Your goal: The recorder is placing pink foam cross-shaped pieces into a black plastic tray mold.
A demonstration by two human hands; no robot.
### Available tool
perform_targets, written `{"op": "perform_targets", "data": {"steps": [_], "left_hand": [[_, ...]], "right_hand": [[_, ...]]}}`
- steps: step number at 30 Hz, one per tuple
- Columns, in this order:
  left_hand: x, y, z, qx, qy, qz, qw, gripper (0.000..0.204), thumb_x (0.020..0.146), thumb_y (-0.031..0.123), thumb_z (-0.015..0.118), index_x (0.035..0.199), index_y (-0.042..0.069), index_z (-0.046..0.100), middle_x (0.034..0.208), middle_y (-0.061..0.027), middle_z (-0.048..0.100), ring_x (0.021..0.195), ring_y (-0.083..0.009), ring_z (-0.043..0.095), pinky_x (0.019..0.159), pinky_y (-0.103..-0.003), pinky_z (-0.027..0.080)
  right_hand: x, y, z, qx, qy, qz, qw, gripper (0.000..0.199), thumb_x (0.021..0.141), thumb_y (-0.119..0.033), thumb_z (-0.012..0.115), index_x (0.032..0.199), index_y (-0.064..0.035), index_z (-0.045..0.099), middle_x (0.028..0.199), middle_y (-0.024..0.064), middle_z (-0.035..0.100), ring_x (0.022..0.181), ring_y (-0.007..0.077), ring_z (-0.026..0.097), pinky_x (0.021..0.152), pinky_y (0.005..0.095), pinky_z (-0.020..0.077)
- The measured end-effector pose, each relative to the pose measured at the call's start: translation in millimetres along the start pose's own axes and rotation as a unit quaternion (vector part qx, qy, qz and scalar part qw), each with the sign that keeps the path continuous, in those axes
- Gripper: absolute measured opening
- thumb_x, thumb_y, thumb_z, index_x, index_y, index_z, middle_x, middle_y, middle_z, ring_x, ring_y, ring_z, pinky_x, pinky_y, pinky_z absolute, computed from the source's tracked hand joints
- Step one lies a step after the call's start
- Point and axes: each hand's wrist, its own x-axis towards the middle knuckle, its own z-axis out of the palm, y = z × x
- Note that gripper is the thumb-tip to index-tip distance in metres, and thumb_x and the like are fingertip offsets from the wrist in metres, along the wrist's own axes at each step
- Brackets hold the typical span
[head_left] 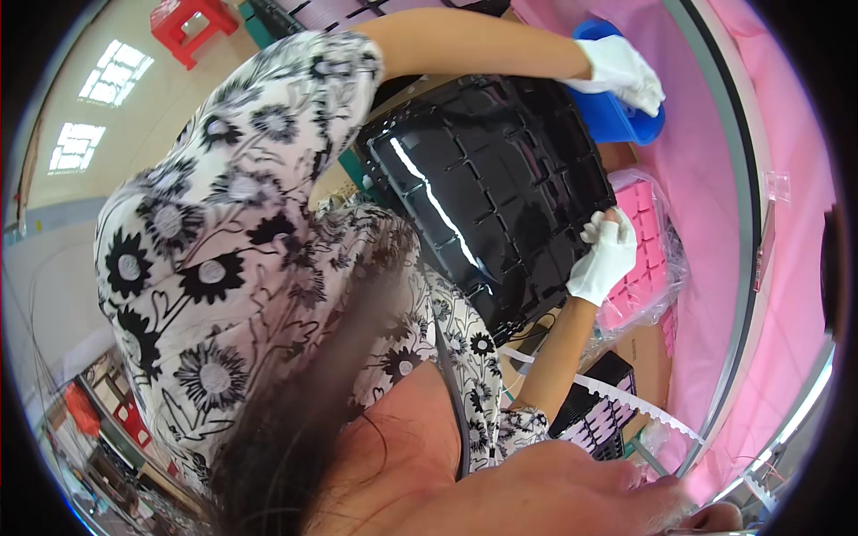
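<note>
Black glossy moulded plastic tray (487, 192), tilted up between the two hands, gripped at its edge by the white-gloved right hand (608, 255), fingers curled tight and pinching the rim. White-gloved left hand (621, 71) beyond the tray's other end, fingers bent down onto the rim of a blue plastic tub (617, 121). Pink compartment tray in a clear bag (648, 259) just behind the right hand.

Glossy black compartmented tray (496, 192), tilted, held at both ends.
</note>
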Motion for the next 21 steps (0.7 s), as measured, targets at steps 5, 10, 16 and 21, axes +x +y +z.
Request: {"op": "perform_targets", "data": {"steps": [5, 10, 16, 21], "left_hand": [[66, -51, -11, 0.31, -0.071, -0.146, 0.937, 0.031, 0.09, 0.02, 0.044, 0.114, 0.008, 0.06, 0.113, -0.0137, 0.059, 0.1, -0.0297, 0.059, 0.089, -0.036, 0.045], [127, -126, -27, 0.488, -0.058, -0.058, 0.869, 0.03, 0.09, 0.015, 0.046, 0.115, 0.001, 0.056, 0.114, -0.013, 0.059, 0.103, -0.0251, 0.058, 0.087, -0.033, 0.046], [119, -141, -26, 0.687, -0.036, 0.07, 0.722, 0.027, 0.091, 0.012, 0.049, 0.111, -0.004, 0.057, 0.108, -0.0095, 0.061, 0.099, -0.0174, 0.059, 0.08, -0.029, 0.048], [45, -62, 9, -0.071, 0.067, -0.132, 0.986, 0.028, 0.091, 0.016, 0.052, 0.113, -0.002, 0.057, 0.103, -0.0058, 0.061, 0.089, -0.0121, 0.058, 0.078, -0.024, 0.047]], "right_hand": [[25, 44, -45, 0.028, 0.068, -0.002, 0.997, 0.021, 0.084, -0.008, 0.056, 0.102, 0.0037, 0.055, 0.079, 0.0098, 0.062, 0.06, 0.012, 0.056, 0.056, 0.0218, 0.0457], [150, 92, -113, 0.091, 0.226, -0.017, 0.97, 0.03, 0.082, -0.005, 0.049, 0.111, 0.0058, 0.052, 0.096, 0.017, 0.062, 0.08, 0.0244, 0.062, 0.07, 0.035, 0.0508], [215, 140, -149, -0.131, 0.226, 0.044, 0.964, 0.022, 0.079, -0.003, 0.05, 0.096, 0.0003, 0.064, 0.087, 0.0143, 0.067, 0.075, 0.0208, 0.065, 0.064, 0.0296, 0.0502], [306, 180, -164, -0.601, 0.01, -0.077, 0.796, 0.024, 0.076, -0.017, 0.056, 0.092, -0.0038, 0.067, 0.086, 0.0166, 0.065, 0.078, 0.0287, 0.064, 0.066, 0.0364, 0.0486]]}}
